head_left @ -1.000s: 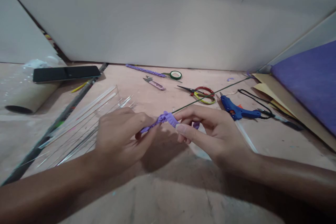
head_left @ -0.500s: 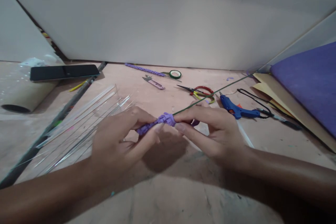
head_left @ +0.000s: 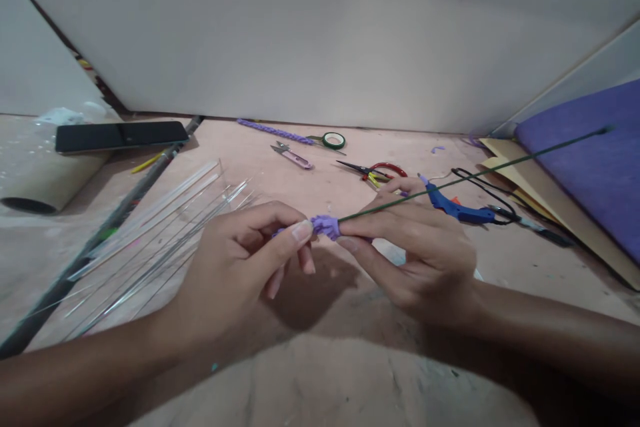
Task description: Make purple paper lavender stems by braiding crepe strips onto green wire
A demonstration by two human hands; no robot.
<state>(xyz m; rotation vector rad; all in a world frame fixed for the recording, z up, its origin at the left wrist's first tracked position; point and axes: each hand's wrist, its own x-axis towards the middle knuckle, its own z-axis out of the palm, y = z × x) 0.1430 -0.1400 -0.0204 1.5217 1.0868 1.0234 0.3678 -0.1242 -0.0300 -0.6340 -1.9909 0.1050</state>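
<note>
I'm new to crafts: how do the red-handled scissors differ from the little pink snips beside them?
The red-handled scissors have big loop handles and dark blades; the pink snips are slimmer, with no loops. The scissors lie nearer the right hand, the snips farther left. Both rest flat on the table, untouched.

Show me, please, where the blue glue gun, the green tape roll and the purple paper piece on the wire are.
blue glue gun (head_left: 456,209): head view, on its body.
green tape roll (head_left: 334,141): head view, on its ring.
purple paper piece (head_left: 326,225): head view, on its ruffled end.

The left hand (head_left: 240,260) hides most of the purple strip (head_left: 326,225), the right hand (head_left: 425,253) covers part of the glue gun (head_left: 457,208), and the purple sheet (head_left: 595,153) runs off the right edge.
</note>
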